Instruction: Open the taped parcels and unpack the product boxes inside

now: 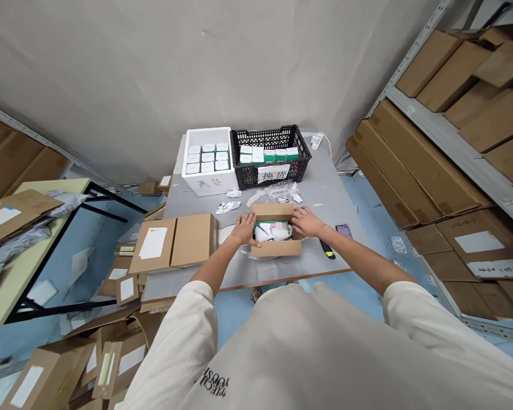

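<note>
An opened cardboard box (276, 249) sits near the front of the grey table, its front and back flaps folded outward. Inside it lie crumpled white paper (277, 231) and a green and pink item (265, 225), partly covered. My left hand (243, 229) grips the box's left side, thumb toward the front and fingers toward the back. At the opposite side, my right hand (306, 221) holds the right edge with its fingers bent over it; some fingertips are hidden.
Behind stand a white foam box (209, 183) and a black crate (301, 162), both with small white-and-green boxes. Closed cartons (193, 242) lie left. A phone (344, 230) and a black-and-yellow cutter (327, 249) lie right. Plastic wrap (280, 191) and shelves (436, 117) are also around.
</note>
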Available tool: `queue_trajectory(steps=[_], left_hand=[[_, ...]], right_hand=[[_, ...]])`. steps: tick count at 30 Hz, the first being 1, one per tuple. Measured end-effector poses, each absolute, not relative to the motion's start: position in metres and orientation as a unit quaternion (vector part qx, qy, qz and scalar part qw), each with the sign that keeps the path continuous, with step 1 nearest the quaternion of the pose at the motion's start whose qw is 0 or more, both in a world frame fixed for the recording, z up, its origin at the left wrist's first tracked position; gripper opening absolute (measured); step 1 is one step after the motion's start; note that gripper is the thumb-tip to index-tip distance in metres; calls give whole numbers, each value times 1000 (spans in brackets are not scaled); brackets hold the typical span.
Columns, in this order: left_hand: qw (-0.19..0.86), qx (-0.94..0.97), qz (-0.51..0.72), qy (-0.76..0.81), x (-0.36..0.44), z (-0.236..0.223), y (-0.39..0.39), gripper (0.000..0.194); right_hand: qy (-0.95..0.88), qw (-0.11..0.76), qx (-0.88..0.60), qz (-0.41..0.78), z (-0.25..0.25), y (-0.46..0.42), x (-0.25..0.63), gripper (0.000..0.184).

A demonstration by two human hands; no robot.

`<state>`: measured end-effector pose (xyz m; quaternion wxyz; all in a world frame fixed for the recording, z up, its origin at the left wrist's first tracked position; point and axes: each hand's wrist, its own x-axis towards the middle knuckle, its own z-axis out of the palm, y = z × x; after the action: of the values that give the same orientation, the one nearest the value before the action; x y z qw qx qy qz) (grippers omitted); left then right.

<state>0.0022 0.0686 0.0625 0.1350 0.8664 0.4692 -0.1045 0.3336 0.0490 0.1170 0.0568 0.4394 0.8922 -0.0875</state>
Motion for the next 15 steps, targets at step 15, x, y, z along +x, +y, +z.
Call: queue_trajectory(steps=[15], left_hand=[[211, 850, -27, 483, -8, 43, 55, 140]], right_hand=[[802, 81, 574, -142, 72, 31, 366, 35]])
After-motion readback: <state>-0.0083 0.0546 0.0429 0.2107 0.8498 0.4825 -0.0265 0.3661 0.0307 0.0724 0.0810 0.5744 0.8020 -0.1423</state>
